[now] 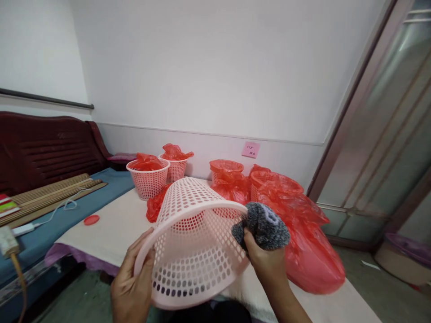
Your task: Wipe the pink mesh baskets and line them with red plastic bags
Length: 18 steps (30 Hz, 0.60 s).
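While left hand (134, 276) grips rim (202, 206) | basket (195, 237) between hands | right hand (262, 255): gray cloth (269, 231)

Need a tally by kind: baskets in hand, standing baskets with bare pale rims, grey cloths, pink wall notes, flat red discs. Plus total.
Held basket: 1
Standing bare-rimmed baskets: 2
Grey cloth: 1
Pink wall note: 1
Flat red disc: 1
Total: 6

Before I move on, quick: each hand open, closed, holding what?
Left hand: closed, holding the pink perforated basket by its rim.
Right hand: closed on a gray speckled cloth at the basket's edge.
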Each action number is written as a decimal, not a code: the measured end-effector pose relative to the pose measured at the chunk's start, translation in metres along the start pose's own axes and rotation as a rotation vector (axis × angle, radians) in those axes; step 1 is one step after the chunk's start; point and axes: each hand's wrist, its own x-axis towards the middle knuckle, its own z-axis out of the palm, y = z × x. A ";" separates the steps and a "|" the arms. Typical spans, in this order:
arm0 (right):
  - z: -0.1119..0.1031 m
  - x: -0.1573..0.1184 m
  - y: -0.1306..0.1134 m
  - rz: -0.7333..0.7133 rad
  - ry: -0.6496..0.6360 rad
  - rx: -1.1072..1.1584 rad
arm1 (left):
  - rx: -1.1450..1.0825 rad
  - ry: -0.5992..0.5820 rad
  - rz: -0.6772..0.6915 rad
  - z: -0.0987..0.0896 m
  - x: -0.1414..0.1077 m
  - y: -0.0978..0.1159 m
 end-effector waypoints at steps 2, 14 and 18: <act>0.000 -0.005 0.010 0.154 0.025 0.031 | -0.072 0.061 -0.109 0.003 -0.006 -0.001; -0.001 -0.029 0.031 0.464 0.089 0.080 | -0.225 0.143 -0.237 0.000 -0.014 -0.030; -0.002 -0.018 0.029 0.343 0.182 0.088 | -0.162 0.044 -0.361 -0.001 -0.024 -0.049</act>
